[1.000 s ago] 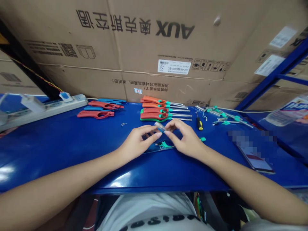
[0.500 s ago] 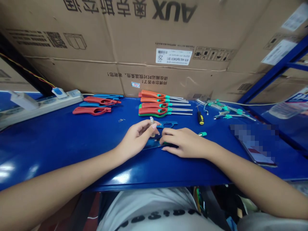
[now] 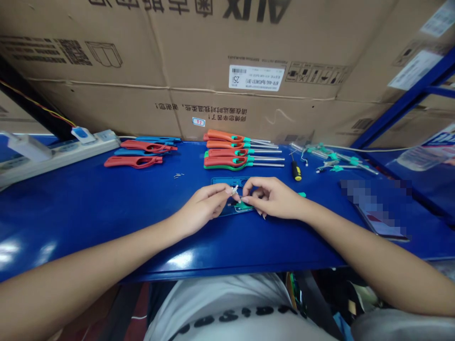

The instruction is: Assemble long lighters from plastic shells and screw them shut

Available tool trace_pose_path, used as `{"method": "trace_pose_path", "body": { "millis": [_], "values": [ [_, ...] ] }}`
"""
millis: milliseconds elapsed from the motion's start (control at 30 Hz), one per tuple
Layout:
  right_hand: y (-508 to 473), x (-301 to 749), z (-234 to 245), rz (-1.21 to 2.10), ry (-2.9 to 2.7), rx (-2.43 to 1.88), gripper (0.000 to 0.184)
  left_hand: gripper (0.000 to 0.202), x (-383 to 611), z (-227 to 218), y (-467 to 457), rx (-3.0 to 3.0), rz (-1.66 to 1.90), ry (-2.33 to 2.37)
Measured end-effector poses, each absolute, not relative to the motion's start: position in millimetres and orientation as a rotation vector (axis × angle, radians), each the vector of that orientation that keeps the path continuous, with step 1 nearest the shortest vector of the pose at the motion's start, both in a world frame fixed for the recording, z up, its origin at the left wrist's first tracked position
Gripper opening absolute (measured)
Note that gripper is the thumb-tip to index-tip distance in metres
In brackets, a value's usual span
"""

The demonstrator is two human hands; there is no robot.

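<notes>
One blue lighter half-shell (image 3: 228, 212) runs left-to-right beneath; left hand (image 3: 203, 208) pinches a whitish bit (image 3: 234, 190), right hand (image 3: 273, 198) nearer the green insert (image 3: 243, 206), can't tell if gripping.

Your left hand (image 3: 202, 208) has a small whitish piece (image 3: 235, 190) in its grip over the blue bench (image 3: 142, 199), and your right hand (image 3: 275, 198) is at a green part (image 3: 243, 207) in a blue casing (image 3: 227, 212), with red and orange lighters (image 3: 223, 152) behind.
</notes>
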State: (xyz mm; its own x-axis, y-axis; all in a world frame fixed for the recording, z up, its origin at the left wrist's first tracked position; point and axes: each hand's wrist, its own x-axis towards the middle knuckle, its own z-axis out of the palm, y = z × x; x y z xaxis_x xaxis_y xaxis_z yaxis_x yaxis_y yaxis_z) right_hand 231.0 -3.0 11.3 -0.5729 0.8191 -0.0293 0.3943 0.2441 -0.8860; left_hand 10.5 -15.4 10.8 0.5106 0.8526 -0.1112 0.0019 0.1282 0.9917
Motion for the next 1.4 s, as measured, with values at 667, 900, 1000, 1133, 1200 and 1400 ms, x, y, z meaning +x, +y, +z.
{"method": "trace_pose_path", "body": {
  "millis": [667, 900, 1000, 1133, 1200, 1400],
  "values": [
    [10.3, 233.7, -0.2, 1.380, -1.928, -0.960, 0.036, 0.032, 6.2, 5.2, -6.3, 1.633, 0.766, 0.962],
    [10.4, 234.5, -1.7, 1.364, -1.921, -0.944, 0.033, 0.030, 5.6, 6.8, -5.0, 1.661, 0.744, 0.962],
    [10.3, 234.6, -2.2, 1.353, -1.925, -0.943, 0.031, 0.031, 5.2, 6.7, -5.0, 1.670, 0.741, 0.966],
    [10.3, 234.7, -2.4, 1.337, -1.936, -0.940, 0.029, 0.032, 4.8, 5.7, -4.9, 1.709, 0.734, 0.972],
    [10.2, 234.7, -2.7, 1.330, -1.942, -0.940, 0.029, 0.032, 4.9, 4.9, -4.4, 1.730, 0.730, 0.976],
    [10.1, 234.3, -4.2, 1.303, -1.938, -0.925, 0.030, 0.036, 5.1, -0.8, -1.0, 1.814, 0.729, 0.977]
  ]
}}
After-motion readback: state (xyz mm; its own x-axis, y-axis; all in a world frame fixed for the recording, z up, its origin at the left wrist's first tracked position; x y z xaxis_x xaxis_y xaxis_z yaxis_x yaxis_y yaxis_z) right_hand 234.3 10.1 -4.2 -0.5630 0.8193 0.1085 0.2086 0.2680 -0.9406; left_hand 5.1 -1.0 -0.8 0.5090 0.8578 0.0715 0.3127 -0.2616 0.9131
